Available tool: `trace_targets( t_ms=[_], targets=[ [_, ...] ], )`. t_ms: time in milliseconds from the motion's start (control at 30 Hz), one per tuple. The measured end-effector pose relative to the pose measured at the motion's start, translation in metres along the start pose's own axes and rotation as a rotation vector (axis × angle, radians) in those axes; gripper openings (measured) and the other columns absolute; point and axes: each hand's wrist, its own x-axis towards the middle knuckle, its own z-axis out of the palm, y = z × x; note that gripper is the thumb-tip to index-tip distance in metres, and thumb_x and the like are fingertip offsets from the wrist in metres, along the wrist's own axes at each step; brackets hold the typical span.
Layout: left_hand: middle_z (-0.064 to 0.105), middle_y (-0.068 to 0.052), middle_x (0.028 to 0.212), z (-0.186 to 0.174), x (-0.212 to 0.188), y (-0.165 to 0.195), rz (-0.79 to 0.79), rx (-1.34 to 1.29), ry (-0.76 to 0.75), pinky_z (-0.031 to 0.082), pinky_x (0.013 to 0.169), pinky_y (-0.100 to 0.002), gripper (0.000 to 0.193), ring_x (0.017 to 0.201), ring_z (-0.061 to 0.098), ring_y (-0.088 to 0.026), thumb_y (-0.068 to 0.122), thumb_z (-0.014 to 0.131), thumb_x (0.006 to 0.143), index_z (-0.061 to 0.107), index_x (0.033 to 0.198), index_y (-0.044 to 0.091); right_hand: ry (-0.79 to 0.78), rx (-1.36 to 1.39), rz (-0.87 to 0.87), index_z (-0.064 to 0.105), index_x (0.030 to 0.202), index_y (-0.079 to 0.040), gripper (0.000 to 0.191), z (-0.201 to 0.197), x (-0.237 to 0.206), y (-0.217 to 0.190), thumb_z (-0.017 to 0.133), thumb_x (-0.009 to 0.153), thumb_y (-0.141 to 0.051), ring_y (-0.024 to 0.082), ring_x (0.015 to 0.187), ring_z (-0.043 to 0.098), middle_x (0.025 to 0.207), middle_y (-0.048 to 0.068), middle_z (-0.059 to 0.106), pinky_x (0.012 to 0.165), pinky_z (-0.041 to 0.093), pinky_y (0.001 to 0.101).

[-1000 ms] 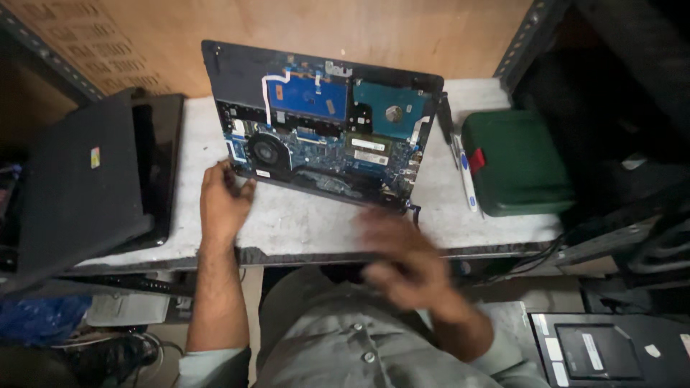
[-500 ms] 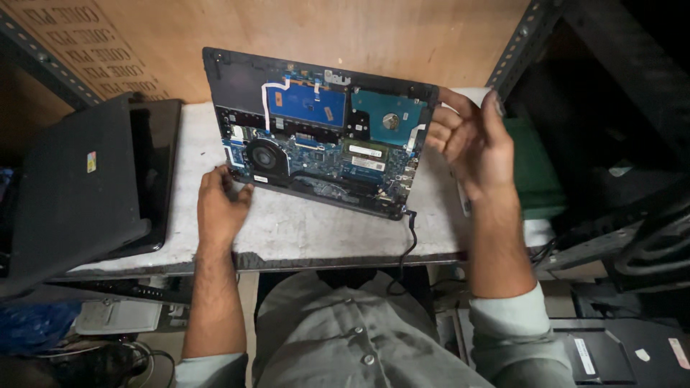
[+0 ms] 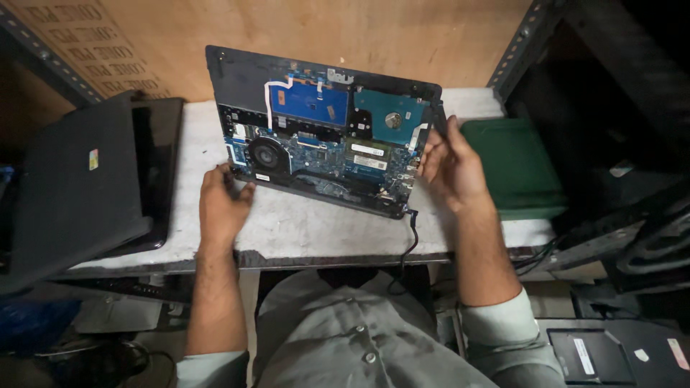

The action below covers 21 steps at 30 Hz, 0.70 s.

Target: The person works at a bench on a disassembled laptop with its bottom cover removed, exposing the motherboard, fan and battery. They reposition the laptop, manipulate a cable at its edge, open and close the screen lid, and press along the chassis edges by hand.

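Laptop (image 3: 323,136) with its bottom cover off, lying underside-up on the white table (image 3: 302,226) and reaching up to the far edge, where a wooden board (image 3: 345,36) stands behind it. Exposed inside are a blue circuit board, a round black fan (image 3: 267,154) toward the left, a blue battery panel (image 3: 310,103) and a disc drive (image 3: 390,118) toward the right.

The left hand (image 3: 221,205) rests at the laptop's near left corner, its fingers curled loosely against the casing edge; they touch it, but a full grip cannot be confirmed. The right hand (image 3: 451,169) is at the right side, fingers partly closed around that edge and a thin dark pen-like object (image 3: 440,122) that stands up between them. One hand at each end steadies the chassis, judging by the posture.

A black cable (image 3: 411,244) runs from the near right corner of the laptop over the table's near edge. A closed dark laptop (image 3: 75,187) lies tilted on another at the table's left edge; a green case (image 3: 514,169) sits at the right edge, just beside the right hand.
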Motion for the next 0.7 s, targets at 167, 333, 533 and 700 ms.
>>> trace_targets(
  t_ms=[167, 333, 533, 700],
  targets=[
    [0.063, -0.017, 0.114, -0.002, 0.001, 0.003, -0.016, -0.045, -0.013, 0.055, 0.085, -0.037, 0.054, 0.097, 0.065, -0.028, 0.008, 0.081, 0.082, 0.06, 0.13, -0.005, 0.102, 0.021, 0.059, 0.066, 0.095, -0.001, 0.06, -0.007, -0.006, 0.008, 0.045, 0.108, -0.056, 0.017, 0.074, 0.06, 0.087, 0.007, 0.067, 0.071, 0.048, 0.0282],
    [0.064, -0.018, 0.113, -0.003, 0.0, 0.006, -0.034, 0.006, -0.026, 0.054, 0.086, -0.039, 0.054, 0.098, 0.064, -0.029, 0.008, 0.082, 0.082, 0.06, 0.129, -0.005, -0.004, 0.24, 0.084, 0.058, 0.096, -0.002, 0.054, -0.013, -0.022, 0.016, 0.047, 0.113, -0.053, 0.018, 0.081, 0.056, 0.085, 0.005, 0.057, 0.079, 0.047, 0.0312],
    [0.063, -0.018, 0.116, -0.003, 0.0, 0.008, -0.044, 0.009, -0.035, 0.054, 0.089, -0.039, 0.054, 0.101, 0.064, -0.029, 0.009, 0.081, 0.083, 0.06, 0.131, -0.004, 0.058, 0.168, 0.081, 0.059, 0.107, 0.002, 0.06, -0.011, -0.041, 0.016, 0.042, 0.112, -0.056, 0.024, 0.093, 0.063, 0.096, 0.01, 0.064, 0.094, 0.051, 0.0402],
    [0.062, -0.018, 0.119, -0.003, 0.0, 0.009, -0.05, -0.026, -0.039, 0.054, 0.09, -0.038, 0.054, 0.103, 0.065, -0.028, 0.008, 0.081, 0.084, 0.059, 0.132, -0.005, 0.046, 0.072, 0.061, 0.061, 0.127, 0.008, 0.071, -0.007, -0.049, 0.016, 0.038, 0.11, -0.057, 0.031, 0.107, 0.069, 0.115, 0.02, 0.072, 0.102, 0.052, 0.0469]
  ],
)
